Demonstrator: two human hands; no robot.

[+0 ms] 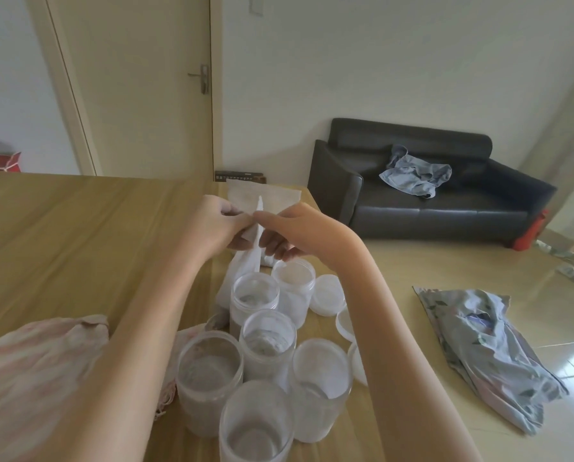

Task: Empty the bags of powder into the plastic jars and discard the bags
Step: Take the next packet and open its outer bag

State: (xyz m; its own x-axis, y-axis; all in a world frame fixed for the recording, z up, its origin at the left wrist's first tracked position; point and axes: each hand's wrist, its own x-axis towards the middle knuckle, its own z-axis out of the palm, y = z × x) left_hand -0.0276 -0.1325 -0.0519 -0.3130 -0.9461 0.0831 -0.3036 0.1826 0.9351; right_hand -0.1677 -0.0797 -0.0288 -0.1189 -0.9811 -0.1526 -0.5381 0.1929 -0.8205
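My left hand (214,225) and my right hand (299,230) both pinch the top of a white powder bag (250,258), held upright above the table. The bag's lower end hangs just behind the cluster of clear plastic jars (254,295). Several jars stand open near the table's right edge; some hold a little grey powder, such as the middle jar (267,338). The nearest jar (257,425) is at the bottom of the view. A flat pale bag (275,195) lies on the table beyond my hands.
White jar lids (327,295) lie to the right of the jars by the wooden table's (62,221) edge. A pink striped cloth (35,358) lies at the left. On the floor to the right lies a crumpled grey garment (485,348); a black sofa (429,198) stands behind.
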